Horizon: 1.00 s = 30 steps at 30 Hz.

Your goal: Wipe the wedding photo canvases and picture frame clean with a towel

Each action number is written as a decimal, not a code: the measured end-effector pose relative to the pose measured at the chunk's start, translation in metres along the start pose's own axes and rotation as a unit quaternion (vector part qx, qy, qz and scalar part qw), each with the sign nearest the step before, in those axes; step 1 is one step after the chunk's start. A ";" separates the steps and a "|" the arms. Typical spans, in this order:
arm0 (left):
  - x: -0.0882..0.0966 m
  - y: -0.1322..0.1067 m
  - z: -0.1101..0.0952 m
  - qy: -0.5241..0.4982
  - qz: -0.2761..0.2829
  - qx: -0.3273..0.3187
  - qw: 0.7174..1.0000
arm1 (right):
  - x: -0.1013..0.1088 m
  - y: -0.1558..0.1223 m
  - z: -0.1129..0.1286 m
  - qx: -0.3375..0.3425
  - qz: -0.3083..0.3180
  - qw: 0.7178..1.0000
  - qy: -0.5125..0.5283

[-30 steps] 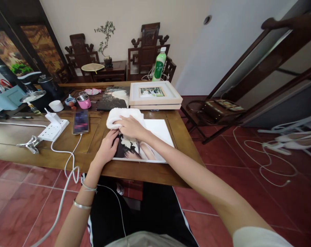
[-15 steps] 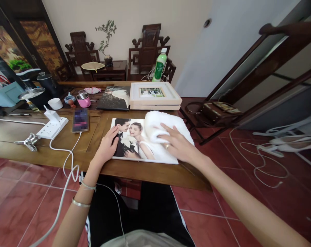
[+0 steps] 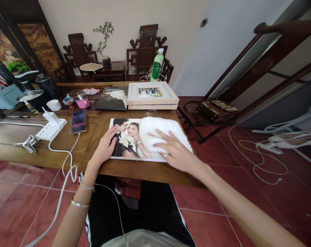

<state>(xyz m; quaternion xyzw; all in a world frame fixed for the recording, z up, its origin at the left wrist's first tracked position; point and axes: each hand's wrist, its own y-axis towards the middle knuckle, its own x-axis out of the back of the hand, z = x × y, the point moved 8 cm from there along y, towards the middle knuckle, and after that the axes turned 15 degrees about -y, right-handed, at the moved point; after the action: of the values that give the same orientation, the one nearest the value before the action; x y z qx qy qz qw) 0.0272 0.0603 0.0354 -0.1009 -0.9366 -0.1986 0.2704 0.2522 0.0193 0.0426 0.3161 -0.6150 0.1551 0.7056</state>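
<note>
A wedding photo panel (image 3: 123, 145) lies flat near the table's front edge. My left hand (image 3: 106, 144) rests on its left border, fingers stretched out and holding nothing. Over the panel's right part is spread a fluffy white towel (image 3: 180, 135), which hides that side of the picture. On top of this towel my right hand (image 3: 174, 149) lies palm down, its fingers spread apart and pressing on the cloth without gripping it.
Behind the panel are a pale picture frame (image 3: 168, 97), a dark photo album (image 3: 106, 99) and a green bottle (image 3: 157, 65). To the left lie a phone (image 3: 78, 121), a white power strip (image 3: 51, 128) with cables and a pink cup (image 3: 82, 102). The wooden table (image 3: 145, 169) ends close in front.
My right hand has moved slightly down and left over the towel. The towel's raised fold has flattened out, and its left edge covers a little more of the photo. My left hand stays put.
</note>
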 end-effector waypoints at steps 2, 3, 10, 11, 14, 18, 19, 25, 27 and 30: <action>0.000 0.000 0.001 0.004 -0.002 0.003 1.000 | -0.010 0.020 -0.032 -0.036 0.002 0.999 -0.008; 0.001 0.000 0.002 0.004 -0.003 0.004 1.000 | -0.014 0.030 -0.047 -0.053 0.004 0.999 -0.010; 0.001 0.000 0.002 -0.008 -0.009 -0.001 1.000 | -0.027 0.061 -0.088 -0.107 -0.013 0.994 -0.017; 0.001 0.000 0.002 -0.010 -0.008 -0.002 1.000 | -0.026 0.057 -0.082 -0.100 -0.016 0.995 -0.020; 0.000 0.001 0.001 -0.011 -0.007 -0.003 1.000 | -0.020 0.032 -0.053 -0.060 -0.025 0.998 -0.019; 0.000 0.000 0.001 -0.008 -0.010 0.002 1.000 | -0.001 -0.018 0.001 -0.003 -0.033 0.999 0.006; 0.000 0.000 0.001 -0.008 -0.011 0.002 1.000 | 0.005 -0.030 0.015 0.010 -0.034 0.999 0.011; -0.001 0.000 0.002 -0.004 -0.001 -0.003 1.000 | 0.022 -0.062 0.059 0.085 0.001 0.996 0.040; -0.001 0.000 0.003 -0.001 0.005 -0.002 1.000 | 0.019 -0.055 0.052 0.101 0.006 0.994 0.050; -0.001 0.000 0.004 0.002 0.008 0.000 1.000 | 0.009 -0.031 0.021 0.087 -0.012 0.995 0.057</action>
<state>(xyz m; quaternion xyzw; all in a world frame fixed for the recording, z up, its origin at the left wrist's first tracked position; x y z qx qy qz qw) 0.0266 0.0622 0.0320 -0.1081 -0.9352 -0.1963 0.2742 0.2569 -0.0192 0.0444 0.3741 -0.5540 0.2174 0.7112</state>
